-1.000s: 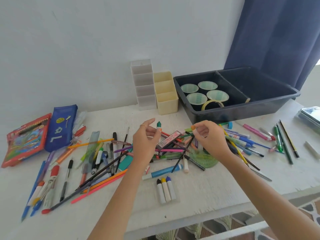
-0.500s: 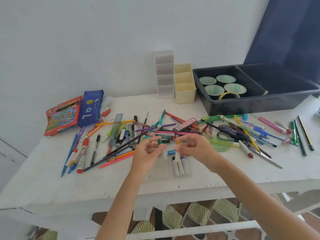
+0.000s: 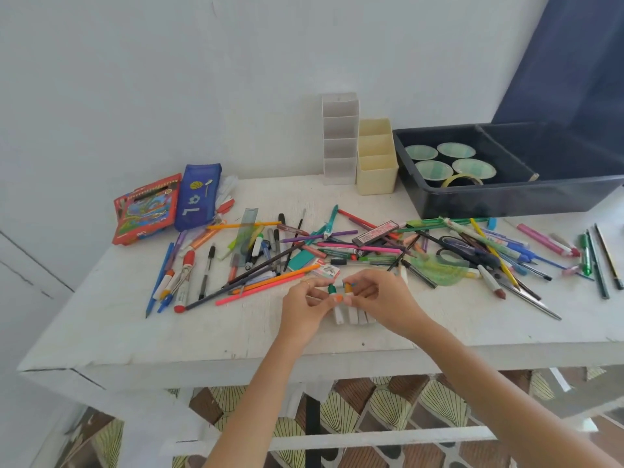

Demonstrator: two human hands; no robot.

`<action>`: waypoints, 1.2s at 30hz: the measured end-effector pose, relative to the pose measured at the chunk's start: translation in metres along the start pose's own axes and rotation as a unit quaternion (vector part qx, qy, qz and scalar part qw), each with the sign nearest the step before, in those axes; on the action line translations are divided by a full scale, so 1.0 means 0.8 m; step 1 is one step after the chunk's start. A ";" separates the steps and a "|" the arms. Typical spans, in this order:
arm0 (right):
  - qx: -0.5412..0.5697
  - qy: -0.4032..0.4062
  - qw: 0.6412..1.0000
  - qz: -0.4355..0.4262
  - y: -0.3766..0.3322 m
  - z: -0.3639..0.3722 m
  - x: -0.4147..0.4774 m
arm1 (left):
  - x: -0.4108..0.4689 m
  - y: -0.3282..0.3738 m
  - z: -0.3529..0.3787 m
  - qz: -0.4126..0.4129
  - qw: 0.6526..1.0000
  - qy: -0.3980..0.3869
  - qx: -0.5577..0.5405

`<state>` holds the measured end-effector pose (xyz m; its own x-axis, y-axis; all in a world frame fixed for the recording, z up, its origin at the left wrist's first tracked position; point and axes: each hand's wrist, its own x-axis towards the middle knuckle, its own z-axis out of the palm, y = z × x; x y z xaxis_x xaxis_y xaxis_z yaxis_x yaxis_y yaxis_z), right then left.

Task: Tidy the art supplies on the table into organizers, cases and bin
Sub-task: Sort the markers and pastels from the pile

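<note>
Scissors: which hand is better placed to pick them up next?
Right, probably. The scissors lie right of both hands; the right hand is nearer, and the left hand would have to cross it. The left pinches the green-capped tube, the right the orange-capped tube, so either must release first.

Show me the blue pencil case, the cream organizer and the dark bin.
blue pencil case [image 3: 197,197]: head view, middle of its top face.
cream organizer [image 3: 376,175]: head view, its front wall.
dark bin [image 3: 506,201]: head view, its front wall.
</note>
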<state>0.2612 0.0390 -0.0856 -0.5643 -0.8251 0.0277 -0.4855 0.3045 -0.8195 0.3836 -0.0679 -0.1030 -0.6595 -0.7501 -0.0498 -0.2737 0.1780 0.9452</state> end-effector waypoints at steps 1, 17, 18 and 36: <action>-0.033 -0.003 0.999 -0.008 0.002 0.000 0.001 | 0.001 -0.002 0.002 0.002 1.000 -0.001 0.006; -0.341 -0.006 0.924 -0.175 0.018 0.005 -0.007 | 0.005 -0.013 0.010 0.025 0.999 0.013 0.018; -0.342 -0.015 0.924 -0.169 0.015 0.003 -0.008 | 0.005 -0.013 0.010 0.027 0.999 0.017 0.022; -0.305 0.073 0.936 -0.156 0.036 0.014 -0.021 | 0.001 -0.004 0.010 0.050 0.998 -0.002 0.043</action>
<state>0.2643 0.0566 -0.1157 -0.3946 -0.8588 0.3269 -0.9084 0.3111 -0.2794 0.3782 -0.0641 -0.1085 -0.6894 -0.7231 0.0428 -0.2653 0.3070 0.9140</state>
